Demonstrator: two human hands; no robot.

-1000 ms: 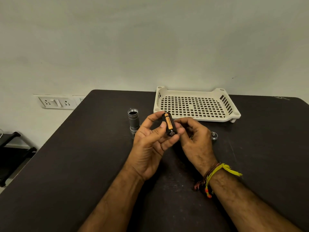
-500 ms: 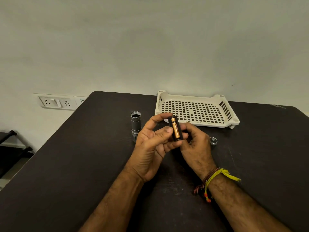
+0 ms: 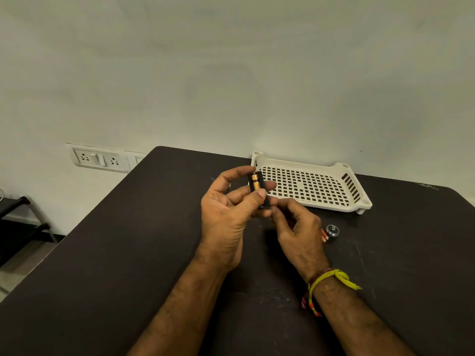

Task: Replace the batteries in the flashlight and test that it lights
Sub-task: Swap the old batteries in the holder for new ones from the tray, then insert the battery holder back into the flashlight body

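Note:
My left hand (image 3: 226,217) grips a black battery holder (image 3: 257,187) between thumb and fingers and keeps it upright above the table. An orange battery (image 3: 255,183) shows in the holder's slot. My right hand (image 3: 295,227) has curled fingers, and its fingertips pinch the holder's lower end. Only a sliver of the grey flashlight body (image 3: 228,186) shows behind my left fingers. The flashlight's round metal end cap (image 3: 332,230) lies on the table to the right of my right hand.
A cream perforated plastic tray (image 3: 359,201) sits at the back of the dark table (image 3: 128,253). A small red and white item (image 3: 324,236) lies beside the end cap. Wall sockets (image 3: 99,158) are at the left, past the table's edge.
Both hands have lifted the holder up and away from me, and it now stands more upright. My left hand now covers the flashlight body. The view has shifted.

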